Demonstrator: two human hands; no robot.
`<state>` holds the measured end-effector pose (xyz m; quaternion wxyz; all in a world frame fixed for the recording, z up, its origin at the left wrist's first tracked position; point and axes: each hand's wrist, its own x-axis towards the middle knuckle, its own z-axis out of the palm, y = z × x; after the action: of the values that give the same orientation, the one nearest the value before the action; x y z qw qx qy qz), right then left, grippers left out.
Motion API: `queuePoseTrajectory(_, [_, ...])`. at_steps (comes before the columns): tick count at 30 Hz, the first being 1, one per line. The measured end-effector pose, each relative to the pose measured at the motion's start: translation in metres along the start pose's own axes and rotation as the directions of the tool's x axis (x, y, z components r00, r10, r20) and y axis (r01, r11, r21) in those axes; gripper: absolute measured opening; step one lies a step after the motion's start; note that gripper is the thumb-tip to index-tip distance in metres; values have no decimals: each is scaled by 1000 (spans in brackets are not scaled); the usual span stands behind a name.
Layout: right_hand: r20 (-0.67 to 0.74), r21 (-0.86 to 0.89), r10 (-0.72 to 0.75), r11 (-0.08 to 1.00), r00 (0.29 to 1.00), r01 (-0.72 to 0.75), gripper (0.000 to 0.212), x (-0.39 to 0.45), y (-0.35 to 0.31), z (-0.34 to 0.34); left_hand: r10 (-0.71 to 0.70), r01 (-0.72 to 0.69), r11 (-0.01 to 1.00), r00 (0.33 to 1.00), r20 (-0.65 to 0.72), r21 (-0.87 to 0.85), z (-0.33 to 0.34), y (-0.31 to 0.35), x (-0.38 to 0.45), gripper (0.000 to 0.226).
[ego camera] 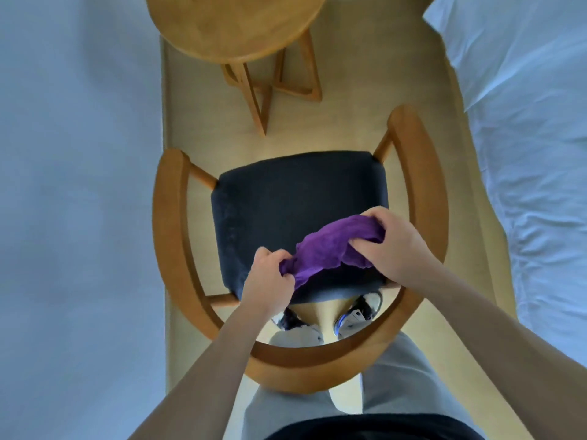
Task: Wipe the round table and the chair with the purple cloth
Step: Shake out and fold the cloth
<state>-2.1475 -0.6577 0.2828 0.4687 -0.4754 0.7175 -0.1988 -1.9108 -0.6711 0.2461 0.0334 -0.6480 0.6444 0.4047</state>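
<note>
Two hands hold your purple cloth (330, 246), bunched and stretched over the chair (298, 198) seat's near edge. Your left hand (270, 281) pinches its left end; your right hand (394, 246) has a clenched grip on its right end. Bare dark seat lies farther out, the round surface (235, 23) beyond it.

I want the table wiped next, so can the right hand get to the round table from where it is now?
Probably, with a lean: the right hand grips the cloth over the chair seat, and only bare floor lies before the table.
</note>
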Motion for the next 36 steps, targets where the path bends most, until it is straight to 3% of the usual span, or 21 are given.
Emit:
queuePoseTrajectory(3, [-98, 65, -34, 997, 995, 40, 20, -10, -37, -36, 72, -80, 994, 991, -109, -71, -38, 31, -9, 20])
queuePoseTrajectory(6, [-174, 87, -79, 992, 982, 95, 4, -21, -75, -67, 153, -177, 973, 975, -159, -146, -75, 50, -20, 22])
queuePoseTrajectory(12, [-245, 103, -114, 984, 963, 142, 16, -56, -121, -79, 288, -300, 948, 951, -115, -103, -116, 57, -52, 23])
queuePoseTrajectory(16, [-263, 73, -144, 983, 954, 169, 33, -83, -138, -73, 290, -303, 946, 950, -113, -117, -130, 53, -69, 25])
queuePoseTrajectory(20, [-278, -8, -224, 973, 934, 231, 33, -103, -164, -83, 314, -335, 931, 937, -153, -143, -151, 52, -81, 25])
queuePoseTrajectory(23, [-343, -91, -335, 942, 878, 324, 27, -114, -191, -96, 354, -383, 917, 911, -212, -111, -177, 59, -84, 29])
queuePoseTrajectory(27, [-380, -195, -479, 878, 791, 438, 36, -129, -233, -109, 417, -441, 897, 867, -272, -28, -215, 72, -87, 37])
queuePoseTrajectory(30, [-412, -171, -532, 842, 740, 511, 40, -137, -264, -115, 475, -494, 869, 827, -300, 14, -240, 83, -87, 37])
queuePoseTrajectory(36, [-417, -172, -654, 739, 631, 652, 28, -142, -323, -120, 533, -555, 832, 793, -293, 12, -274, 120, -104, 40])
